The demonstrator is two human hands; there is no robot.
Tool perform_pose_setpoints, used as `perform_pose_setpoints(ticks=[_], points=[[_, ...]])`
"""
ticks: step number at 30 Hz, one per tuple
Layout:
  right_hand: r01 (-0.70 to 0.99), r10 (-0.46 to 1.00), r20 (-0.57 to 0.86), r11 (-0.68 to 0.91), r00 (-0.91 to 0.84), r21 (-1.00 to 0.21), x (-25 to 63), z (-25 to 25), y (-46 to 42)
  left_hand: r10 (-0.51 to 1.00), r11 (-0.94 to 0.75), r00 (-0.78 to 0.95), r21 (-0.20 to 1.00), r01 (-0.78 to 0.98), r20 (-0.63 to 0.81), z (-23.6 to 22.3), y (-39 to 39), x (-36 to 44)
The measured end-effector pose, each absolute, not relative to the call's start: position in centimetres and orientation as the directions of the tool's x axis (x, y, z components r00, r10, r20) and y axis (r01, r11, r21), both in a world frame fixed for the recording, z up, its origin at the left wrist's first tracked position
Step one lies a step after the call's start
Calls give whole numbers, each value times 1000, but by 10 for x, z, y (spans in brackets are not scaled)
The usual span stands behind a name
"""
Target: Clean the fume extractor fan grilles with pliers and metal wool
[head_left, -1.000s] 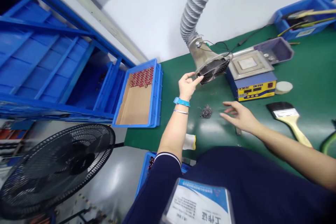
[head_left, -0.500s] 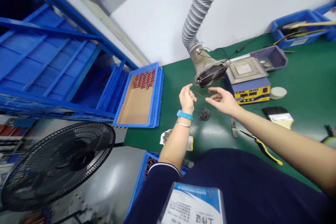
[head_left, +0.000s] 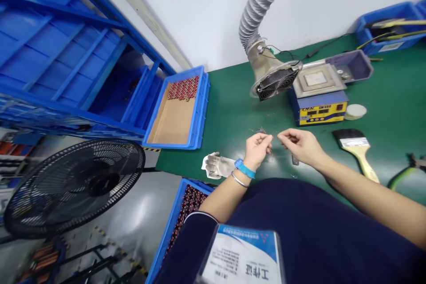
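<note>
Head view: left hand and right hand pinch narrowly, fingertips facing, perhaps on a thin wire too small to tell. A small dark pile of metal bits lies at 12 o'clock from the left hand on the green surface. At 10 o'clock, a blue plastic crate holds reddish coils.

On the table we have the bin at the far left edge, with the glove nearer, at the near edge. The extractor fan sits far and centre, the control box just right of it. The brush lies right of our right hand, and our left hand is just left of that hand.
</note>
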State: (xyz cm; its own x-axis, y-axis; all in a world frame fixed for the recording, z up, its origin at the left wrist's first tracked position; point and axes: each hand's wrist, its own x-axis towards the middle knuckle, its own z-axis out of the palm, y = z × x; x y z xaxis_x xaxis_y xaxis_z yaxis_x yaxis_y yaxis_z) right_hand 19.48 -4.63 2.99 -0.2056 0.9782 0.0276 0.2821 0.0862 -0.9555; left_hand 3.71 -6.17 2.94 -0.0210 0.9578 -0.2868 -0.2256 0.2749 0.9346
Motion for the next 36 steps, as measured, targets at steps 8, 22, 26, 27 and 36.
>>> perform_pose_setpoints(ticks=[8, 22, 26, 27, 36], points=[[524, 904, 331, 427, -271, -737, 198, 46, -59, 923, 376, 226, 856, -356, -312, 52, -83, 20], [306, 906, -142, -15, -399, -952, 206, 43, -83, 924, 258, -266, 961, -100, -276, 35, -27, 16], [320, 907, -176, -49, -382, -946, 222, 37, -95, 926, 265, -261, 962, -69, -274, 21, 41, 25], [330, 911, -194, -69, -363, -941, 228, 36, -97, 925, 268, -257, 960, -82, -280, 17, 53, 28], [418, 929, -369, -340, 13, -842, 286, 26, -89, 940, 293, -81, 907, -304, -331, -4, 96, 38]])
